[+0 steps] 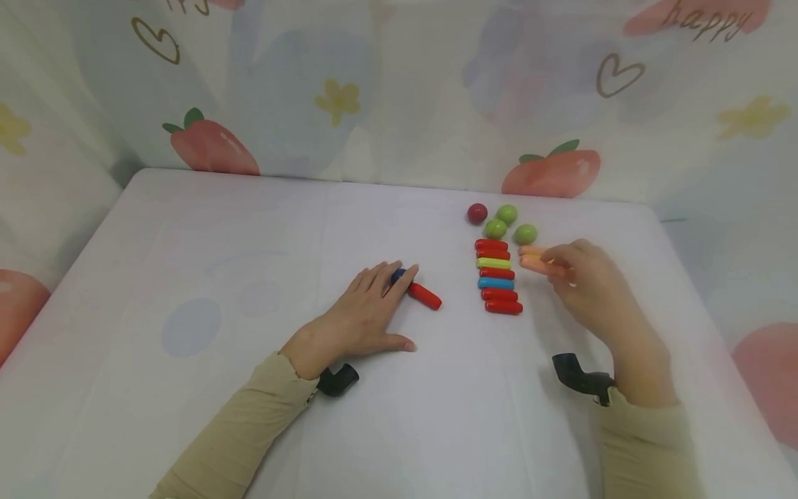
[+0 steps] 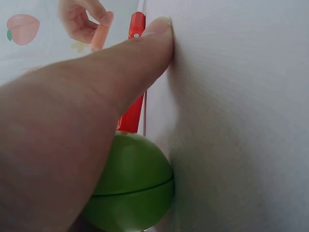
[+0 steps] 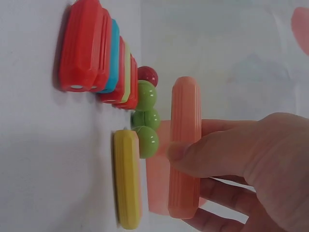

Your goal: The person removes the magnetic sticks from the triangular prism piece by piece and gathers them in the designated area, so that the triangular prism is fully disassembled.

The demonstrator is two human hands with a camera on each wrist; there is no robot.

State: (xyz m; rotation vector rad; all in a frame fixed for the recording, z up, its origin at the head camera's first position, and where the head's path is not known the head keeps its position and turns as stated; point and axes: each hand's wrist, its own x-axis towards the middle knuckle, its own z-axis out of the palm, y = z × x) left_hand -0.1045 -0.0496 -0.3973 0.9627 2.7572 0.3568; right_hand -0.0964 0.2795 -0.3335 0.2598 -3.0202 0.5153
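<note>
My right hand (image 1: pixel 592 284) pinches a peach ribbed plastic stick (image 3: pixel 185 106) between thumb and fingers. A yellow stick (image 3: pixel 126 179) lies close by on the table, with a strip of peach showing behind it. My left hand (image 1: pixel 358 315) is spread low over the table, palm down, thumb held out to the side. A green ball (image 2: pixel 135 179) shows beneath it in the left wrist view. At its fingertips are a dark blue thing (image 1: pixel 397 276), mostly covered, and a red stick (image 1: pixel 425 296) pointing out to the right.
Between the hands, several red, blue and yellow-green sticks (image 1: pixel 497 284) lie side by side in a column. Beyond them sit a dark red ball (image 1: pixel 477 213) and three green balls (image 1: pixel 526 234). A printed curtain (image 1: pixel 405 90) hangs along the table's far edge.
</note>
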